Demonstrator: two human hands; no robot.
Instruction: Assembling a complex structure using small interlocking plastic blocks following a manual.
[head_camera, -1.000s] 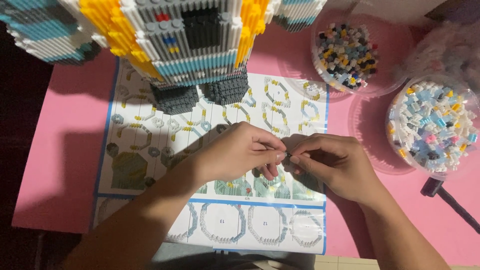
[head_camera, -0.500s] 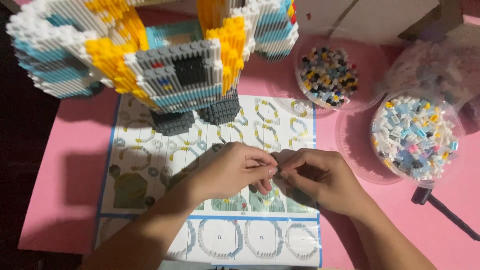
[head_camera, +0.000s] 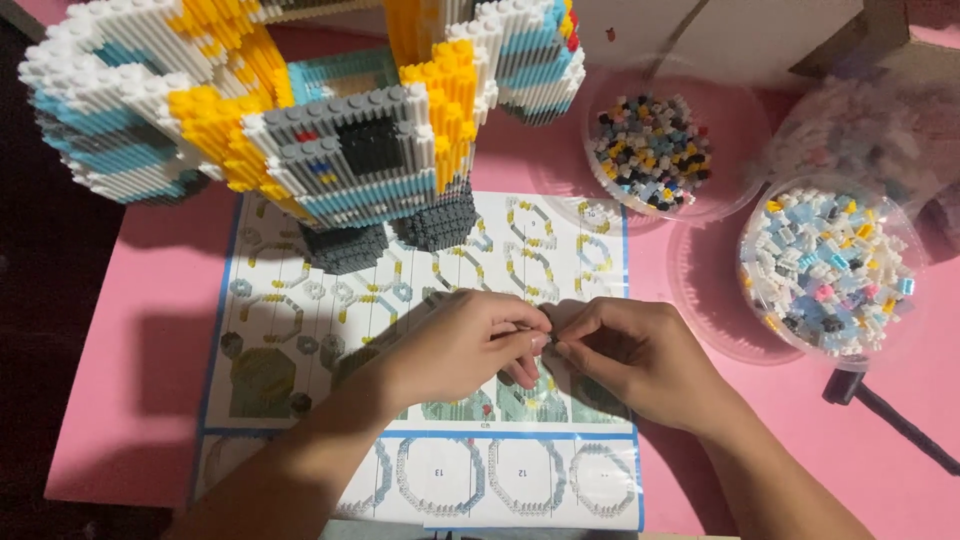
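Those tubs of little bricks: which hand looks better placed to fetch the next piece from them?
Probably the right hand. Both tubs, the dark-brick tub and the pale-brick tub, sit on its side of the instruction sheet, while the left hand would have to cross over.

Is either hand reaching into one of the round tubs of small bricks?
No, both the left hand and right hand meet over the instruction sheet.

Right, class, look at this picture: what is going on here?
A person's left hand and right hand meet fingertip to fingertip over an instruction sheet, pinching something too small to make out. A large brick model stands behind, and two tubs of small bricks sit to the right.
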